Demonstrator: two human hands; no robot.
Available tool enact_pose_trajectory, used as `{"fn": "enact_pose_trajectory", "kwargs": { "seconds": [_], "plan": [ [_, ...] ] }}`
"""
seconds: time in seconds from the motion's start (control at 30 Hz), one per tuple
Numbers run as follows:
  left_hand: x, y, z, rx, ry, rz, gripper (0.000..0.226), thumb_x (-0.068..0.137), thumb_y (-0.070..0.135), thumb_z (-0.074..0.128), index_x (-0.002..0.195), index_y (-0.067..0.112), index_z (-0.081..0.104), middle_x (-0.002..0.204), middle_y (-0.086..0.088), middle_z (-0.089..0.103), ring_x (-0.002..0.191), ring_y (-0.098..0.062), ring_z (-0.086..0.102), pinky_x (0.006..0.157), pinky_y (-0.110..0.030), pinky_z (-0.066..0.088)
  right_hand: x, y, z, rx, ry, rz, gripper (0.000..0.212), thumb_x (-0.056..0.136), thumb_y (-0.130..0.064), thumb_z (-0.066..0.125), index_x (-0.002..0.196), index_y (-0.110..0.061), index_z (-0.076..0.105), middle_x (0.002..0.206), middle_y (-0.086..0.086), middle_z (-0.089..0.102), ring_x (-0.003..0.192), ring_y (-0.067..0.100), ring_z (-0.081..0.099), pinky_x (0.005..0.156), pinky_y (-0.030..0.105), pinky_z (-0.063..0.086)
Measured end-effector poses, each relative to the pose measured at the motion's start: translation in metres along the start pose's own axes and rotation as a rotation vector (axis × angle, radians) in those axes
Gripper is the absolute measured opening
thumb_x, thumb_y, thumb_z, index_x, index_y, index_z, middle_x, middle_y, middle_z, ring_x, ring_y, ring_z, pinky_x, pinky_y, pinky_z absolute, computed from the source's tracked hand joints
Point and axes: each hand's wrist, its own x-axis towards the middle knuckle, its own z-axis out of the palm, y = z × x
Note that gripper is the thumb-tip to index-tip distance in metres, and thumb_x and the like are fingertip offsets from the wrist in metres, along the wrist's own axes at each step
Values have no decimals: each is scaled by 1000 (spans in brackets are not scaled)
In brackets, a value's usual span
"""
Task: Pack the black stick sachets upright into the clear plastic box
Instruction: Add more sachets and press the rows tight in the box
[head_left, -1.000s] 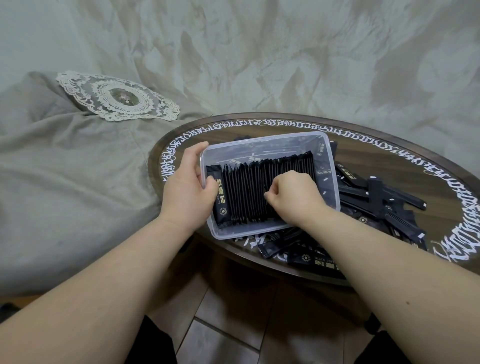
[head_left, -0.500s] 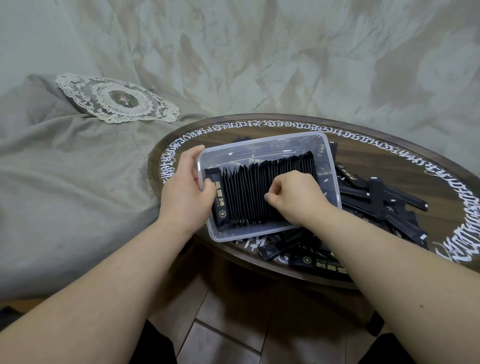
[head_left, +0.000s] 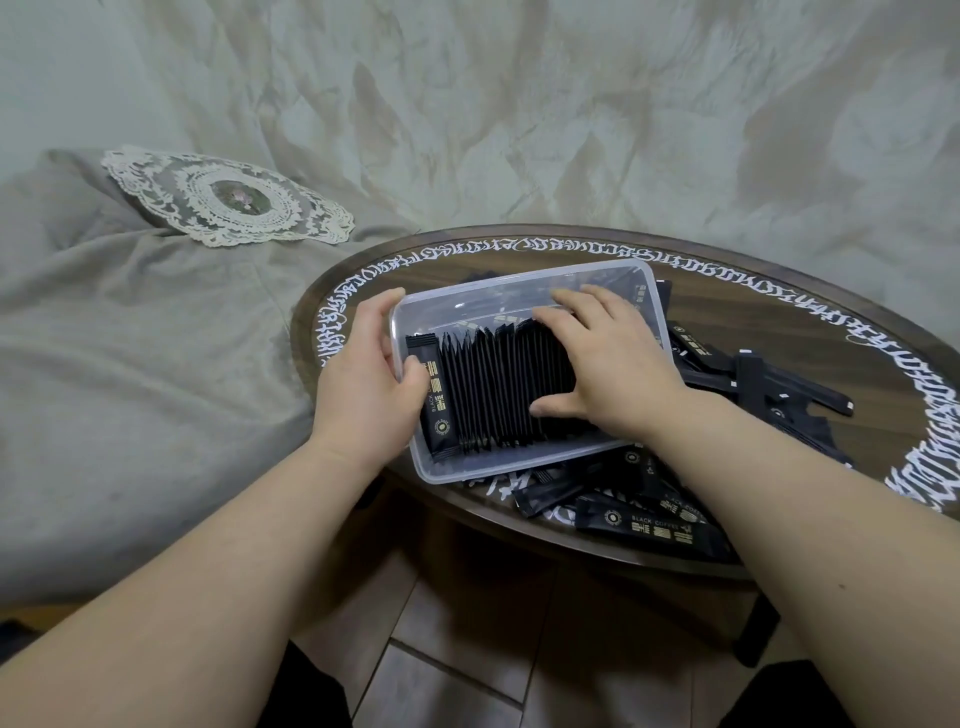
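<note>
The clear plastic box (head_left: 511, 291) sits tilted at the near left of a round dark table. Inside it a row of black stick sachets (head_left: 488, 395) stands on edge, packed side by side. My left hand (head_left: 366, 384) grips the box's left wall, thumb inside against the first sachet. My right hand (head_left: 605, 364) lies spread over the right end of the row, fingers over the far ends and thumb along the near ends, pressing the sachets leftward. Loose black sachets (head_left: 769, 384) lie heaped on the table right of the box, and more loose sachets (head_left: 639, 519) lie under its near edge.
The round wooden table (head_left: 779, 306) has white script around its rim, and its near edge is close to my arms. A grey cushion with a lace doily (head_left: 228, 200) lies to the left. Tiled floor (head_left: 457, 649) shows below.
My right hand has uncurled from pinching into the row and now spreads flat across its right end. The left hand still holds the box wall.
</note>
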Motion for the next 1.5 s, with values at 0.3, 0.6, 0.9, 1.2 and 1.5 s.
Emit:
{"fn": "enact_pose_trajectory", "kwargs": {
  "seconds": [0.3,0.6,0.9,1.2,1.5],
  "plan": [
    [-1,5,1,-11,7,5,57,82,9,56,135,29,42,69,11,55,66,-13,54,75,-31,44,1,5,1,57,-2,-21,96,65,-67,69,145,-29,31,143,2,38,134,24,28,112,39,21],
    [1,-2,1,-79,63,-26,49,84,16,60,129,32,48,63,8,53,59,-3,51,69,-26,40,5,-28,-1,16,249,-35,69,66,-53,78,121,-15,59,123,13,56,119,36,46,99,50,41],
    [2,-6,2,-119,92,0,39,88,22,60,125,33,52,62,7,49,58,-2,48,65,-11,38,11,-93,6,219,-56,122,44,79,-61,61,87,-20,46,92,2,63,87,27,59,65,31,40],
    [3,-11,0,-102,112,28,35,91,23,59,126,26,54,61,8,46,58,0,47,62,-7,35,9,-70,2,426,-45,231,20,86,-35,60,76,-18,56,80,1,62,81,25,57,69,31,46],
    [4,-10,2,-92,105,30,36,92,18,57,128,23,53,60,9,45,58,2,48,62,-7,35,-6,0,-12,475,8,459,29,87,-23,55,68,-1,57,71,17,65,76,31,66,76,35,52]
  ]
}}
